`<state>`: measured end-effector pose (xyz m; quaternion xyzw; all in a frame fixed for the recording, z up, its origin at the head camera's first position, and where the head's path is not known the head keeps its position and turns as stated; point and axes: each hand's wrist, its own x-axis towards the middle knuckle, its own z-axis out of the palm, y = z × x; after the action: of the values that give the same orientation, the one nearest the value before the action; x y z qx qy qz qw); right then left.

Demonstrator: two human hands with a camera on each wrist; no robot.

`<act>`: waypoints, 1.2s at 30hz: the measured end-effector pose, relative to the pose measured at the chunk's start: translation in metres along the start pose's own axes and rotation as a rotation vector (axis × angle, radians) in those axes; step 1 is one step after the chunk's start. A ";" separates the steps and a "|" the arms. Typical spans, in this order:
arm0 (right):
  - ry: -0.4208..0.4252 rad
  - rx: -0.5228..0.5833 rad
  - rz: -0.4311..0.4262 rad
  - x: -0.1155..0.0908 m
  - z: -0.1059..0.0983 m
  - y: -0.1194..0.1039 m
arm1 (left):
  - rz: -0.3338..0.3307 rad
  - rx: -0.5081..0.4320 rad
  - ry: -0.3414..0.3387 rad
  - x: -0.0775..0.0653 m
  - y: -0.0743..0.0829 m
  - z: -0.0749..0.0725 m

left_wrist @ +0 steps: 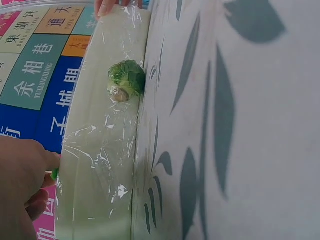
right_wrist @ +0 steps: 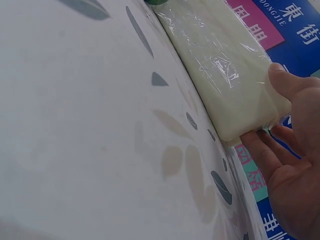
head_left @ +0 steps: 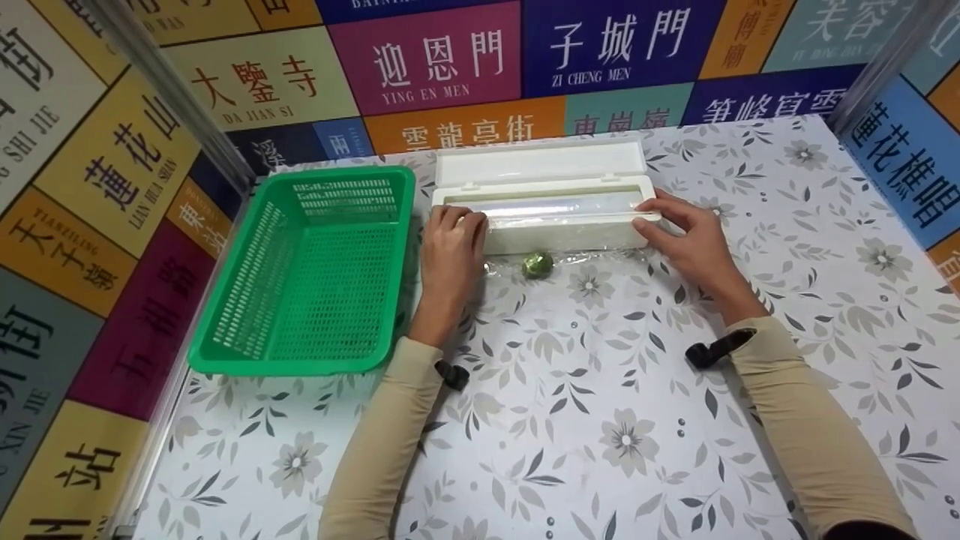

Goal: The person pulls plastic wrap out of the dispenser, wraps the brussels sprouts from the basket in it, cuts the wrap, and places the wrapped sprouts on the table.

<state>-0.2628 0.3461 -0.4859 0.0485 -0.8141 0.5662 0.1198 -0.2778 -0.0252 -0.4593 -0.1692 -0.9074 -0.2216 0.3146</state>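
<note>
A white cling film dispenser [head_left: 566, 236] lies with its lid [head_left: 540, 163] folded back, a film roll [head_left: 555, 206] showing inside. Clear cling film [left_wrist: 95, 150] drapes down its front face. A Brussels sprout [head_left: 537, 265], cut stem showing in the left wrist view, sits at the film's lower edge, close before the dispenser. My left hand [head_left: 452, 259] is at the dispenser's left end, its bent fingers pinching a small green slider [left_wrist: 54, 174] at the upper edge. My right hand [head_left: 694, 236] grips the right end, thumb in front and fingers around the end.
A green plastic basket [head_left: 405, 225] with slotted sides stands left of the dispenser, close beside my left forearm. The table [head_left: 600, 450] has a floral cover. Panels with printed characters [head_left: 442, 60] rise behind and at both sides.
</note>
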 end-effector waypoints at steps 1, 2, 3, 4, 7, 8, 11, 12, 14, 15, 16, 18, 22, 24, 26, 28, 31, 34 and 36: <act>0.000 0.002 0.001 -0.001 0.000 0.000 | -0.002 0.001 -0.003 0.000 0.001 0.000; 0.000 0.003 0.002 -0.001 -0.001 0.000 | -0.007 0.001 -0.006 0.000 0.001 0.000; 0.000 0.002 0.005 -0.001 -0.001 0.001 | -0.013 0.000 -0.008 0.000 0.002 0.000; 0.001 0.002 0.008 -0.002 -0.001 0.001 | -0.018 0.001 -0.009 0.000 0.003 0.000; 0.002 0.002 0.017 -0.002 -0.002 0.002 | -0.031 0.008 -0.011 0.002 0.004 0.001; 0.002 0.001 0.019 -0.002 -0.002 0.002 | -0.038 0.010 -0.016 0.002 0.005 0.001; -0.002 0.003 0.021 -0.002 -0.001 0.002 | -0.062 0.022 -0.029 0.002 0.005 0.001; -0.005 0.002 0.022 -0.002 -0.001 0.002 | -0.073 0.025 -0.034 0.002 0.005 0.001; -0.010 0.007 0.020 -0.002 -0.001 0.002 | -0.092 0.026 -0.036 0.001 0.004 0.000; -0.013 0.009 0.020 -0.002 -0.001 0.002 | -0.099 0.027 -0.033 0.001 0.003 0.000; -0.016 0.011 0.020 -0.002 -0.001 0.002 | -0.104 0.024 -0.028 0.001 0.002 0.000; -0.020 0.014 0.025 -0.002 -0.001 0.002 | -0.114 0.019 -0.015 0.002 0.000 0.000; -0.021 0.010 0.038 -0.002 -0.002 0.002 | -0.150 -0.013 -0.024 0.003 -0.002 -0.001; -0.016 0.008 0.035 -0.002 -0.002 0.002 | -0.177 -0.033 -0.044 0.003 -0.002 -0.003; -0.014 0.010 0.028 -0.002 -0.002 0.002 | -0.209 -0.049 -0.062 0.003 -0.003 -0.004; -0.013 0.011 0.026 -0.001 -0.002 0.001 | -0.234 -0.063 -0.070 0.002 -0.006 -0.005; -0.015 0.010 0.022 0.000 -0.002 0.000 | -0.256 -0.074 -0.067 0.003 -0.008 -0.007; -0.015 0.012 0.018 0.002 -0.003 0.000 | -0.265 -0.077 -0.066 0.003 -0.009 -0.009; -0.014 0.014 0.014 0.002 -0.003 0.000 | -0.273 -0.077 -0.068 0.004 -0.008 -0.009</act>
<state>-0.2642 0.3493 -0.4846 0.0475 -0.8112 0.5723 0.1098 -0.2797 -0.0361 -0.4533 -0.0637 -0.9229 -0.2912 0.2437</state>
